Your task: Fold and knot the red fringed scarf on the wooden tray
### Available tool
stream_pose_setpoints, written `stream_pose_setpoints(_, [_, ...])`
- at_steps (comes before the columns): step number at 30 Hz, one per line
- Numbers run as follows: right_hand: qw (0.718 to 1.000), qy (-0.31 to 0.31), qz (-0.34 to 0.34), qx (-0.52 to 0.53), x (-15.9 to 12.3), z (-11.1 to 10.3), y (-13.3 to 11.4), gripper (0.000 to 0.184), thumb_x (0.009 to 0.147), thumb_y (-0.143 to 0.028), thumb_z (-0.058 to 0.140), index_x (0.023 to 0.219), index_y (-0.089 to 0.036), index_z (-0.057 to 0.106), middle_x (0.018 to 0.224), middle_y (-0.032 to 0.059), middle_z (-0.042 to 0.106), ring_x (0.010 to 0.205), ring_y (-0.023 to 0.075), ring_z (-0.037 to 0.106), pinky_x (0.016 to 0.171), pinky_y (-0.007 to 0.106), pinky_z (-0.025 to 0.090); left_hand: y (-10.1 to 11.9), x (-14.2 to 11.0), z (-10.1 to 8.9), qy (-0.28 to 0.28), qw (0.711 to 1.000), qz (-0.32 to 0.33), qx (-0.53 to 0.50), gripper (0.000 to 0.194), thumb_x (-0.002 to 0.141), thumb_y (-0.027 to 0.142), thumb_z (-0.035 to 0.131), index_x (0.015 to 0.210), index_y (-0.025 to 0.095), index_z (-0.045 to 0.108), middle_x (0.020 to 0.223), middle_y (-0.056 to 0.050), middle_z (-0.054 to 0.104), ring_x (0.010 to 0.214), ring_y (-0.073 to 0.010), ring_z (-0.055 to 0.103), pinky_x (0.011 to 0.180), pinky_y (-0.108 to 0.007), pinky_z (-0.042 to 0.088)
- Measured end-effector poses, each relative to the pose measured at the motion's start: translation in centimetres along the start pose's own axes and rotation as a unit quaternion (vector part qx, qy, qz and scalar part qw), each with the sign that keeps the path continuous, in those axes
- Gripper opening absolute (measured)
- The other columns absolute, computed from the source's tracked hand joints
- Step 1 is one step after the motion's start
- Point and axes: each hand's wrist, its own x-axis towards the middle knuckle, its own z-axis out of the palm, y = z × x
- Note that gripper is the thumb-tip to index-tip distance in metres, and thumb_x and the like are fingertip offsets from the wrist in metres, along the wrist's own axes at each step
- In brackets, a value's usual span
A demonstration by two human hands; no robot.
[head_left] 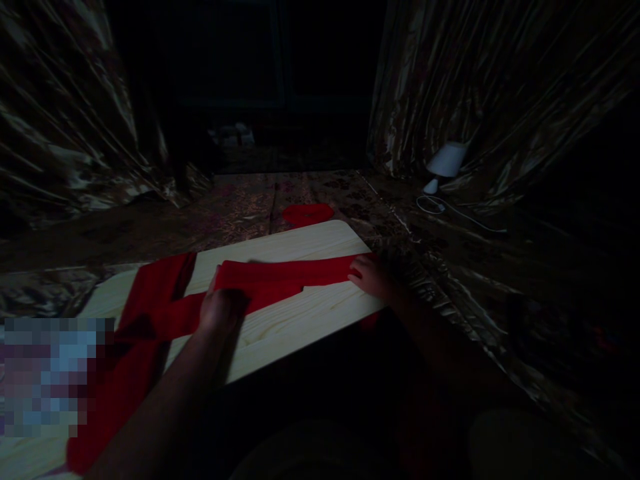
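The left hand (219, 311) grips the near end of a red cloth (270, 283) lying across the desk (295, 320); the right hand (369, 276) pinches its other end at the desk's right edge. The left forearm passes over more red fabric (150, 300) at the desk's left. Beyond the desk's far edge lies a red oval (307, 213). A lamp (447, 160) with a white cord (463, 217) stands farther off, beside curtains (420, 80). No container can be made out.

the left hand (219, 310) is partly hidden.
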Motion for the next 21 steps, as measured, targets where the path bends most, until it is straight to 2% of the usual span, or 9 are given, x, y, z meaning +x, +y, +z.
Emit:
stream_pose_setpoints(4, [0.995, -0.055, -0.011, -0.088, 0.1, 0.5, -1.7, 0.026, 0.101, -0.032, 0.046, 0.110, -0.018, 0.066, 0.114, 0.0121, 0.065, 0.089, 0.0216, 0.061, 0.070, 0.030, 0.042, -0.1, 0.0, 0.2, 0.018, 1.000, 0.009, -0.016, 0.066, 0.069, 0.006, 0.064, 0.132, 0.025, 0.057, 0.073, 0.004, 0.064, 0.061, -0.0144, 0.063, 0.060, -0.028, 0.057])
stream_pose_setpoints(6, [0.989, -0.083, -0.011, -0.119, 0.3, 0.4, -2.1, 0.028, 0.102, -0.026, 0.041, 0.111, -0.017, 0.065, 0.114, 0.0145, 0.065, 0.086, 0.0221, 0.062, 0.067, 0.031, 0.041, -0.2, 0.2, 0.1, 0.015, 1.000, 0.009, -0.024, 0.063, 0.069, 0.008, 0.068, 0.129, 0.026, 0.059, 0.077, 0.002, 0.066, 0.064, -0.0156, 0.066, 0.062, -0.029, 0.058])
stream_pose_setpoints(8, [0.987, -0.085, 0.016, -0.136, 0.6, 0.2, -2.4, 0.028, 0.100, -0.018, 0.038, 0.112, -0.016, 0.064, 0.113, 0.0159, 0.065, 0.085, 0.0221, 0.062, 0.067, 0.031, 0.041, -0.2, 0.4, 0.0, 0.028, 0.999, -0.001, -0.025, 0.060, 0.067, 0.007, 0.069, 0.123, 0.024, 0.062, 0.076, 0.002, 0.065, 0.064, -0.0166, 0.066, 0.061, -0.029, 0.059])
stream_pose_setpoints(11, [0.989, -0.035, 0.089, -0.116, 1.0, -0.1, -2.9, 0.026, 0.100, -0.016, 0.039, 0.112, -0.016, 0.062, 0.113, 0.0153, 0.065, 0.091, 0.0230, 0.063, 0.072, 0.031, 0.043, -0.2, 0.5, 0.0, 0.043, 0.999, -0.014, -0.018, 0.060, 0.064, 0.002, 0.067, 0.120, 0.022, 0.064, 0.070, 0.002, 0.063, 0.060, -0.0161, 0.064, 0.057, -0.028, 0.058])
stream_pose_setpoints(14, [0.987, 0.027, 0.148, -0.055, 1.2, 0.1, -3.1, 0.022, 0.099, -0.019, 0.044, 0.115, -0.017, 0.059, 0.118, 0.0140, 0.065, 0.101, 0.0239, 0.062, 0.081, 0.031, 0.046, -0.1, 0.2, 0.1, 0.014, 1.000, -0.004, -0.013, 0.071, 0.062, 0.000, 0.063, 0.128, 0.026, 0.061, 0.073, 0.002, 0.065, 0.060, -0.0152, 0.063, 0.055, -0.026, 0.056])
stream_pose_setpoints(17, [0.982, 0.073, 0.173, 0.005, 1.3, 1.1, -2.8, 0.025, 0.096, -0.015, 0.047, 0.118, -0.016, 0.057, 0.120, 0.0139, 0.065, 0.106, 0.0241, 0.061, 0.088, 0.031, 0.046, 0.1, -0.2, 0.4, -0.006, 1.000, 0.017, -0.024, 0.076, 0.063, 0.001, 0.060, 0.134, 0.027, 0.057, 0.083, 0.000, 0.069, 0.063, -0.0149, 0.065, 0.057, -0.026, 0.056])
stream_pose_setpoints(21, [0.974, 0.125, 0.183, 0.054, 1.3, 2.9, -1.6, 0.029, 0.093, -0.010, 0.045, 0.119, -0.016, 0.056, 0.115, 0.0144, 0.067, 0.107, 0.0257, 0.061, 0.093, 0.034, 0.047, 0.5, -0.7, 0.7, 0.001, 1.000, 0.010, -0.011, 0.083, 0.060, -0.002, 0.055, 0.138, 0.028, 0.055, 0.088, -0.001, 0.071, 0.062, -0.0141, 0.064, 0.056, -0.025, 0.055])
